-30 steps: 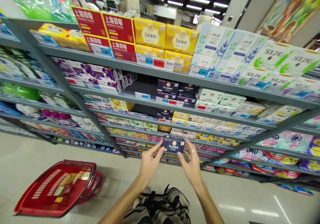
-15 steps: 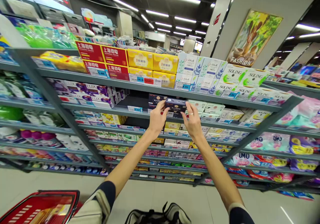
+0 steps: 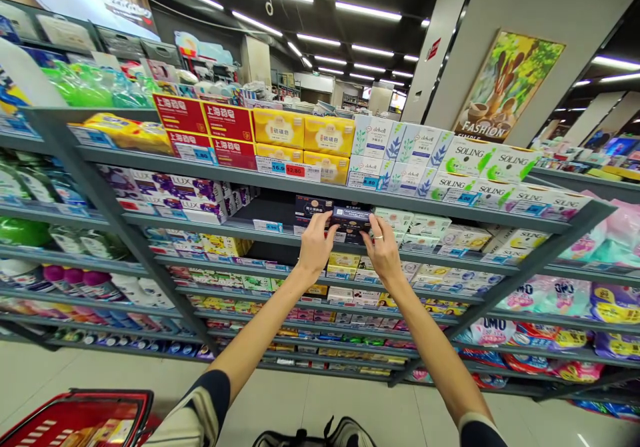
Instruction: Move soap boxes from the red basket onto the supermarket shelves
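Between my two hands is a dark navy soap box (image 3: 351, 218), held at its ends by the fingers. My left hand (image 3: 316, 244) closes on the box's left end, and my right hand (image 3: 384, 247), with a ring on one finger, grips its right end. The box is at the front of the second shelf (image 3: 240, 226), tilted so its top side shows. Matching dark boxes (image 3: 313, 206) are stacked just left of and behind it. Whether the held box touches those behind it, I cannot tell.
Purple LUX boxes (image 3: 170, 190) stand left on the same shelf; pale green boxes (image 3: 425, 227) stand right. The upper shelf edge (image 3: 300, 182) runs just above my hands, carrying red, yellow and white soap boxes. A red shopping basket (image 3: 75, 417) is at the lower left.
Both hands have moved slightly down in the view, along with the shelves, still holding the soap box. The box now sits closer in line with the dark boxes behind it.
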`<state>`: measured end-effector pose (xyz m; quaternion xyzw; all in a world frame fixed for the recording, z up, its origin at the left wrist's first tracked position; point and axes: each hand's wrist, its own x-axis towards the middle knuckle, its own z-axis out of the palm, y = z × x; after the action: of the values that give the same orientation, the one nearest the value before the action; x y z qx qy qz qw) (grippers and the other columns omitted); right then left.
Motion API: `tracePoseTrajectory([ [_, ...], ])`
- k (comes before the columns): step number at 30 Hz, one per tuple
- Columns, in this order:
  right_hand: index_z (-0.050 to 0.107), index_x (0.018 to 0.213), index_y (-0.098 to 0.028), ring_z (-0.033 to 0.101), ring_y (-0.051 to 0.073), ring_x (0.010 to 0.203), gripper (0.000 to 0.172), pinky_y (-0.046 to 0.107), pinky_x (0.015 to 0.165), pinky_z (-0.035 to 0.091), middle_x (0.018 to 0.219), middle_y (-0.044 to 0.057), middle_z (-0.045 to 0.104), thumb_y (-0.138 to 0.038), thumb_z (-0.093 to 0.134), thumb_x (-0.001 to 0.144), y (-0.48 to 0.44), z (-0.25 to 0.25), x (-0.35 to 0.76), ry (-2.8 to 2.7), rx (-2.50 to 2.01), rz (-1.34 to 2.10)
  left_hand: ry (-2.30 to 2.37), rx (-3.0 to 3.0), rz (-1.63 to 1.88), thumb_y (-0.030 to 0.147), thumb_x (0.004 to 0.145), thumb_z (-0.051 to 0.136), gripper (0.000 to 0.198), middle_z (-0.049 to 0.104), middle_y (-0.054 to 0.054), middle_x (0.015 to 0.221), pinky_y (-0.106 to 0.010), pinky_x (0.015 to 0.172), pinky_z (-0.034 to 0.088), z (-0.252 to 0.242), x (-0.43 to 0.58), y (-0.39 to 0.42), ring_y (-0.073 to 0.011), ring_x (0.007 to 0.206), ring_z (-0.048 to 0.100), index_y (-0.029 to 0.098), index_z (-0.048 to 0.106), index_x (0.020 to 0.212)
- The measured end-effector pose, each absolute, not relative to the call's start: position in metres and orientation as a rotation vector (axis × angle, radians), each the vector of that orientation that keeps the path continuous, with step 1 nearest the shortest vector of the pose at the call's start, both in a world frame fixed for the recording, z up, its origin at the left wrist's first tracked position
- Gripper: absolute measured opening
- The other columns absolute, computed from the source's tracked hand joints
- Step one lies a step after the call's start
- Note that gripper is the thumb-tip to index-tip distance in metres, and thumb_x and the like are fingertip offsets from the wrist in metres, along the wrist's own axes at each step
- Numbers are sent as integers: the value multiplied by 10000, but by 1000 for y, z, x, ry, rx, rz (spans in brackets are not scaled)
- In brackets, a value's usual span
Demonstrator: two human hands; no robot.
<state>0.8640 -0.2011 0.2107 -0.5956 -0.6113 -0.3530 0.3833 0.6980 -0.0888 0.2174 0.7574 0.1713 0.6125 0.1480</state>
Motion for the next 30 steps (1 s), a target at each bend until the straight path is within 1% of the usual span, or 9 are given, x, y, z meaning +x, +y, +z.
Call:
tracePoseTrajectory([
  [3,432,1540,-184,578,303,1290,492,490,1069,529,1374,189,605,-281,445,1058,-199,208,868,-1567,-1536,-913,549,2285,1826,303,999,555,281,693,-130,1069,-475,962,516,218,699,-87,-281,1060,623,168,629,1234],
  [7,444,1538,-165,625,314,1148,505,481,977,545,1331,223,608,-306,457,1054,-198,208,870,-1554,-1609,-991,562,2334,1855,307,1012,527,321,689,-135,1078,-456,957,498,220,700,-84,-275,1043,594,149,623,1274],
  [9,440,1543,-159,622,318,1111,522,495,979,524,1327,231,595,-335,458,1052,-198,209,871,-1543,-1668,-1017,579,2360,1847,321,1014,520,350,678,-142,1097,-455,967,488,221,700,-83,-279,1061,580,148,619,1302],
  [14,393,1572,-207,524,346,1209,560,515,1045,444,1366,215,521,-384,455,1045,-199,215,868,-1505,-1810,-1071,686,2413,1883,372,1001,540,404,634,-154,1101,-451,966,475,222,701,-80,-290,1044,566,152,633,1328],
  [17,409,1562,-208,480,355,1199,557,525,1041,416,1320,209,504,-387,469,1038,-200,222,864,-1450,-1891,-1136,715,2435,1913,384,991,554,429,620,-171,1153,-458,988,456,221,702,-78,-299,1053,557,160,639,1346],
  [20,446,1534,-189,458,358,1175,539,520,1027,403,1304,214,483,-388,471,1034,-201,230,860,-1454,-1930,-1149,712,2457,1896,383,990,551,453,610,-176,1176,-465,1017,433,222,703,-75,-312,1083,537,182,624,1389],
  [25,460,1508,-177,431,371,1204,515,526,1039,369,1343,222,449,-372,462,1032,-203,240,854,-1474,-1977,-1134,723,2561,1777,369,999,524,462,598,-185,1177,-496,1047,395,226,700,-73,-337,1139,486,202,608,1421],
  [30,450,1515,-206,413,372,1210,511,538,1044,342,1348,220,443,-372,463,1032,-204,241,852,-1453,-1996,-1100,797,2669,1736,401,982,550,504,581,-201,1214,-521,1035,384,226,697,-71,-359,1154,462,213,582,1448],
])
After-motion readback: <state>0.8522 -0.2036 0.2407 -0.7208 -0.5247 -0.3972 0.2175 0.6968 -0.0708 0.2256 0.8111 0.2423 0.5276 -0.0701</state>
